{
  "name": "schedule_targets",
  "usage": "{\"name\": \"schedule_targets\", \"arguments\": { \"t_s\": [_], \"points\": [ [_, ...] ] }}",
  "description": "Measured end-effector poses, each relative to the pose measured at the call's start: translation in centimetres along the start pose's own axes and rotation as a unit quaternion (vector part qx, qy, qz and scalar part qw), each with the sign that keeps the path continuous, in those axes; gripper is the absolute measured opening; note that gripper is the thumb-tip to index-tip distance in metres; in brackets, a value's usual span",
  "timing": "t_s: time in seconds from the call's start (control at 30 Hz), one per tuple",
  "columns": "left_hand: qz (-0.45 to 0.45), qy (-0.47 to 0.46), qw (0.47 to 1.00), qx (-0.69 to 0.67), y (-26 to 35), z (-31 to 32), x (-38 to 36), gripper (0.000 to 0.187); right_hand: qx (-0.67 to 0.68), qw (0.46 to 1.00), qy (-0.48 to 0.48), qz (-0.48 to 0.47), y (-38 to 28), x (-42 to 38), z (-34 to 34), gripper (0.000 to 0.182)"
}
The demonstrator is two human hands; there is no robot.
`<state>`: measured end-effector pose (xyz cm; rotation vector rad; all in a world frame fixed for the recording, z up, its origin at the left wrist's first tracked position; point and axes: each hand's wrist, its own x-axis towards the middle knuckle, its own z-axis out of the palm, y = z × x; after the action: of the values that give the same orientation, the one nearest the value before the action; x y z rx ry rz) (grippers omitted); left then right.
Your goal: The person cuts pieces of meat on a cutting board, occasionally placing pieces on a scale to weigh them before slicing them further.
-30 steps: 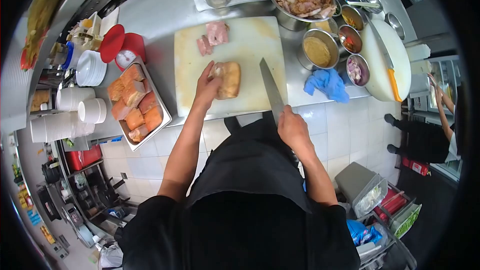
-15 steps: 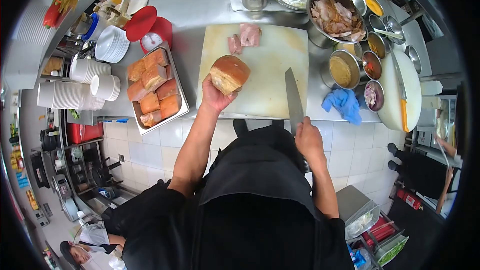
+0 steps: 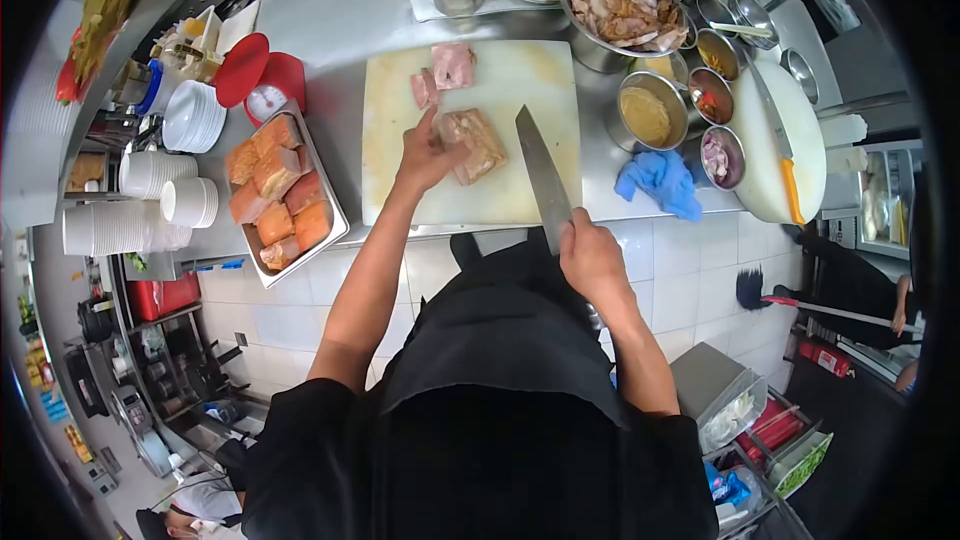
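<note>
On the white cutting board (image 3: pixel 540 70) lies a block of pork belly (image 3: pixel 478 152), its pale, fatty side facing up. My left hand (image 3: pixel 430 155) is at the block's left edge, fingers spread and not wrapped round it. In my right hand (image 3: pixel 595 255) is a large kitchen knife (image 3: pixel 543 175), held by the handle at the board's front edge. Its blade points away from me, to the right of the block and apart from it. Two smaller pork pieces, one large (image 3: pixel 453 65) and one thin (image 3: pixel 424 90), rest at the board's back.
Left of the board stands a metal tray (image 3: pixel 326 244) of pork blocks, with a red scale (image 3: pixel 290 75) behind. To the right are a bowl of sliced meat (image 3: pixel 628 12), a blue cloth (image 3: pixel 660 183) and an orange-handled knife (image 3: pixel 785 155). A person (image 3: pixel 860 285) holds a mop at far right.
The pork block has gone from my left hand onto the board, turned from browned skin up to pale side up. My left hand has let go. The person at right now shows a mop.
</note>
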<state>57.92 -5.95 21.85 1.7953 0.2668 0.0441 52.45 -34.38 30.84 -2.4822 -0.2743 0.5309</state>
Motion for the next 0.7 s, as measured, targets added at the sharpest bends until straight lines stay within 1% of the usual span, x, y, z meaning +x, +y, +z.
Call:
{"name": "schedule_targets", "arguments": {
  "t_s": [0.03,0.1,0.13,0.2,0.23,0.3,0.33,0.37,0.43,0.47,0.5,0.57,0.6,0.63,0.7],
  "points": [
    [0.001,0.0,1.0,0.003,-0.3,-0.3,0.4,0.084,0.003,1.0,-0.003,0.002,-0.2,0.2,-0.1,0.02],
    [-0.092,-0.039,0.995,-0.027,-0.5,-0.5,1.1,0.08,0.01,1.0,0.004,-0.002,0.3,0.5,0.7,0.021],
    [-0.092,-0.04,0.995,-0.028,-0.8,-0.1,0.8,0.08,0.012,1.0,0.009,-0.007,0.7,0.6,1.1,0.021],
    [-0.008,-0.015,1.0,0.007,-1.7,1.1,-0.4,0.07,0.011,1.0,-0.006,0.0,1.1,0.7,1.7,0.021],
    [-0.008,-0.015,1.0,0.007,-1.9,1.4,-1.5,0.07,0.011,1.0,-0.023,0.007,1.2,0.6,1.9,0.021],
    [-0.001,0.021,0.999,-0.044,-1.7,2.2,-3.7,0.065,0.021,1.0,-0.02,0.002,1.1,0.5,2.6,0.021],
    [-0.002,0.016,0.999,-0.042,-1.7,2.9,-4.0,0.065,0.031,0.999,-0.018,-0.004,0.9,0.4,2.9,0.021],
    [0.057,0.062,0.995,-0.055,-1.9,3.9,-4.2,0.063,0.034,0.999,-0.017,0.001,0.6,0.5,3.1,0.021],
    [0.173,0.149,0.97,-0.083,-2.2,5.3,-4.6,0.059,0.061,0.998,0.015,-0.032,-0.5,1.3,3.4,0.02],
    [0.254,0.185,0.949,0.036,-0.8,5.3,-4.6,0.054,0.063,0.997,0.02,-0.027,-1.1,2.1,3.4,0.02],
    [0.258,0.178,0.949,0.034,-0.2,5.4,-4.5,0.054,0.071,0.996,0.042,-0.034,-1.7,3.1,3.4,0.019],
    [0.312,0.205,0.918,0.134,0.4,5.3,-5.1,0.047,0.079,0.994,0.063,-0.039,-2.2,4.4,3.1,0.018],
    [0.349,0.153,0.911,0.155,-0.2,4.8,-5.3,0.041,0.058,0.996,0.045,-0.051,-2.4,5.1,2.8,0.018],
    [0.352,0.152,0.91,0.156,-0.8,4.3,-6.0,0.041,0.038,0.997,0.028,-0.064,-2.6,5.6,2.6,0.018],
    [0.344,0.016,0.913,0.22,-1.5,3.3,-7.7,0.04,0.04,0.996,0.021,-0.071,-2.4,5.5,2.6,0.017]
  ]
}}
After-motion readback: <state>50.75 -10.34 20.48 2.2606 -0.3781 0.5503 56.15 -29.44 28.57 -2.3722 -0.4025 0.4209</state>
